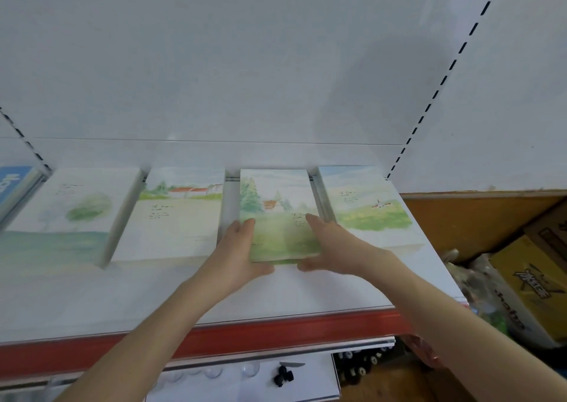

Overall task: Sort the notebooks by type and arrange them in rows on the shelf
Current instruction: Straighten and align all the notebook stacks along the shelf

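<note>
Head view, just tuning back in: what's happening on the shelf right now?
A person is at the white shelf, where four notebook stacks lie in a row. Both hands are on the third stack from the left: the left hand flat along its left edge, the right hand on its right side, thumbs at its front edge. The tree stack, red-roof stack and far-right stack lie untouched.

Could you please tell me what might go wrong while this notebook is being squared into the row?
The left hand and right hand flank the meadow notebook, whose gap to the rightmost stack looks narrow; a sideways push might shift that stack. Gaps on its two sides look unequal, so the row could end uneven.
</note>
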Demonstrator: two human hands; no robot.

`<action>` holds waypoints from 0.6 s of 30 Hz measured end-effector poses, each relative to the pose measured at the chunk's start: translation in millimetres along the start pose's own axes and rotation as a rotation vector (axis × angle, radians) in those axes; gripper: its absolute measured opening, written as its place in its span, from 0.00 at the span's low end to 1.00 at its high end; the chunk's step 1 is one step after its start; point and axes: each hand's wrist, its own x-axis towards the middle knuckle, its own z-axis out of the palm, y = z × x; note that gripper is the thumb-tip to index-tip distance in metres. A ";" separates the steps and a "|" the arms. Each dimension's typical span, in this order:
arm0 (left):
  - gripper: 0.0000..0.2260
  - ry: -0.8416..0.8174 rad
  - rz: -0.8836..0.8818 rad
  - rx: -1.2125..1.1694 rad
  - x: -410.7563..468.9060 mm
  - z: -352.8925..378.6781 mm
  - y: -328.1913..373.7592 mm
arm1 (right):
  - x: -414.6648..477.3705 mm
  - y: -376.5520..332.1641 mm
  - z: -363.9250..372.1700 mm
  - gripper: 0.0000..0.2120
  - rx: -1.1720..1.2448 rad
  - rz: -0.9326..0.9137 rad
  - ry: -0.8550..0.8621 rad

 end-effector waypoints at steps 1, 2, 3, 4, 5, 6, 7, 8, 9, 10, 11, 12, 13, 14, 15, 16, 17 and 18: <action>0.36 -0.020 0.006 0.031 -2.3 0.9 -1.4 | -3.3 2.1 2.7 0.39 -0.056 -0.021 -0.031; 0.36 -0.032 0.006 0.055 -3.7 1.3 -2.2 | -5.0 3.4 5.1 0.42 -0.094 -0.030 -0.047; 0.35 -0.034 0.005 0.067 -4.0 0.8 -2.6 | -5.1 3.8 6.2 0.43 -0.118 -0.033 -0.043; 0.34 -0.030 0.005 0.072 -3.7 0.3 -3.0 | -3.4 4.2 6.9 0.42 -0.132 -0.038 -0.022; 0.32 -0.023 0.005 0.077 -3.5 -0.1 -3.1 | -1.5 4.7 7.0 0.40 -0.145 -0.048 0.008; 0.31 -0.013 0.007 0.092 -3.1 0.1 -2.9 | 0.6 5.8 7.5 0.37 -0.160 -0.057 0.036; 0.29 0.005 0.009 0.122 -2.7 0.6 -3.0 | 2.2 6.7 8.0 0.35 -0.174 -0.065 0.059; 0.27 0.026 0.008 0.159 -1.8 1.3 -3.2 | 3.3 7.4 9.1 0.32 -0.186 -0.068 0.075; 0.25 0.044 0.005 0.187 -1.4 2.2 -3.4 | 3.9 8.3 11.2 0.30 -0.194 -0.070 0.088; 0.24 0.055 0.003 0.200 -0.4 2.3 -3.4 | 4.4 9.6 12.8 0.29 -0.200 -0.071 0.101; 0.23 0.053 0.002 0.199 0.1 2.1 -3.2 | 5.3 10.9 13.9 0.29 -0.203 -0.070 0.108; 0.22 0.045 -0.001 0.188 -0.2 1.8 -3.1 | 5.4 11.7 14.8 0.29 -0.200 -0.071 0.110; 0.21 0.038 -0.003 0.175 -0.7 0.9 -3.0 | 5.6 12.1 14.9 0.30 -0.191 -0.070 0.109; 0.20 0.034 -0.006 0.165 -1.0 0.1 -2.9 | 6.2 12.2 14.5 0.30 -0.178 -0.070 0.106; 0.20 0.030 -0.011 0.158 -1.1 -0.3 -2.7 | 6.4 12.1 14.1 0.31 -0.167 -0.068 0.101; 0.20 0.029 -0.017 0.151 -1.0 -0.4 -2.0 | 6.6 11.8 13.8 0.31 -0.159 -0.069 0.096; 0.19 0.030 -0.022 0.144 -0.6 -0.4 -1.1 | 6.6 11.8 13.5 0.31 -0.153 -0.069 0.094; 0.18 0.032 -0.029 0.134 -0.1 -0.3 -0.1 | 6.7 11.7 13.1 0.31 -0.146 -0.066 0.092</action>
